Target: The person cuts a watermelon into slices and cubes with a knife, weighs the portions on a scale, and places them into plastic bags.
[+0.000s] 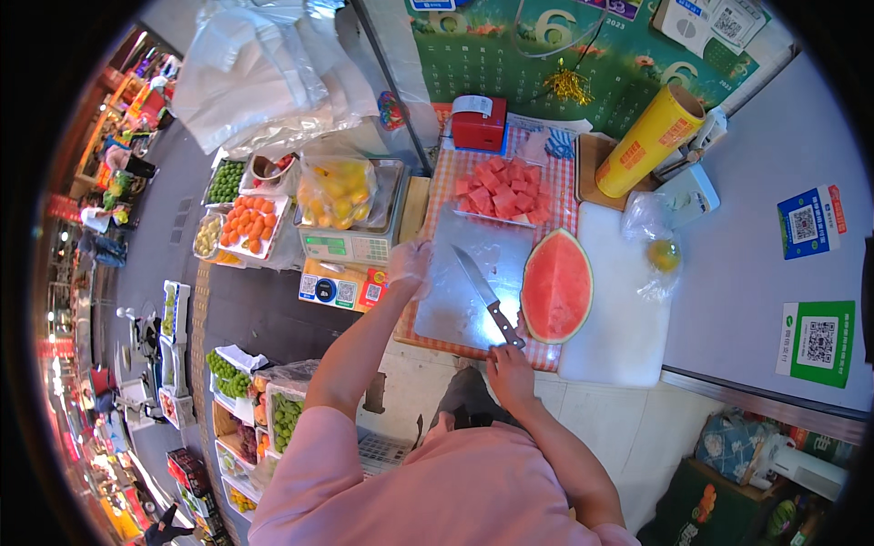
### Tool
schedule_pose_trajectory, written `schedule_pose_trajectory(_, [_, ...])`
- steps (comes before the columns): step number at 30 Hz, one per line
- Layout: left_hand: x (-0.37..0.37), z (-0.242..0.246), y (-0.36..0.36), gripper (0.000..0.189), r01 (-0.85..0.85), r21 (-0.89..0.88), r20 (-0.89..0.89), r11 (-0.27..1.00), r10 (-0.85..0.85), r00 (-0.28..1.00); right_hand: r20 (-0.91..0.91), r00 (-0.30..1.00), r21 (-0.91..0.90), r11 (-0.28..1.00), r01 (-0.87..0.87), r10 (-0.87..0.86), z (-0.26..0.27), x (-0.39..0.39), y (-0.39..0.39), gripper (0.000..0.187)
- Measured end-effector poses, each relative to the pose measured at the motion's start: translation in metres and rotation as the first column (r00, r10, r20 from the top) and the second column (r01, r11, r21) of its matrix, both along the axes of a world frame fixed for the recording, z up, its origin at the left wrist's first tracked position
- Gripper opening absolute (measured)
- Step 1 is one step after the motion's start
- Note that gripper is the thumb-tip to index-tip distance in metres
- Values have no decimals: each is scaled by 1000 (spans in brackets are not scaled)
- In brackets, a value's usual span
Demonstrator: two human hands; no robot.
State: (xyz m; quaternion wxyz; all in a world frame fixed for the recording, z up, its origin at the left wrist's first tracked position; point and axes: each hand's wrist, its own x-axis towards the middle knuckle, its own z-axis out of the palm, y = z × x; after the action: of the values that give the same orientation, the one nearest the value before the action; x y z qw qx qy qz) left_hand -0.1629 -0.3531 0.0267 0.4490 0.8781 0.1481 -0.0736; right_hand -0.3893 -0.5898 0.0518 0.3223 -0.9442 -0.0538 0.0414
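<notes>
My left hand (410,266), in a clear plastic glove, is over the left edge of the counter, near the scale; its fingers are too blurred to read. My bare right hand (511,372) is at the front edge, close to the handle end of a kitchen knife (488,295); whether it grips the handle I cannot tell. The knife lies slantwise on a grey cutting board (454,300), blade pointing away. Right of it rests a cut piece of watermelon (558,286), red flesh up. Behind the board, watermelon cubes (503,191) are heaped on a tray.
On the left stands a digital scale (345,247) bearing a bag of yellow fruit (336,188), beside trays of orange fruit (249,225). A white cutting board (611,334) is on the right. Farther back are a red printer (479,126) and a yellow roll of film (645,143).
</notes>
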Motion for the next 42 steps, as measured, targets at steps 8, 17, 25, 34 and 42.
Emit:
schedule_pose_trajectory(8, [33,37,-89,27,329,162,194,930,-357,914,104,994,-474,878,74,-27,-42,73,17,25])
schedule_pose_trajectory(17, [102,57,-164,14,614,740,-7,275,-910,415,-166,953,-94,966,241,-254,-31,68,20,29])
schedule_pose_trajectory(25, [137,47,-174,15,684,727,-140,70,-959,247,-619,762,511,639,575,-191,26,38,-10,26])
schedule_pose_trajectory(34, [135,64,-166,16,768,617,-35,171,-969,243,-537,769,750,221,624,-348,63,91,-23,25])
schedule_pose_trajectory(42, [133,70,-190,13,682,723,-269,-115,-955,123,-607,722,720,157,677,-332,77,102,-21,20])
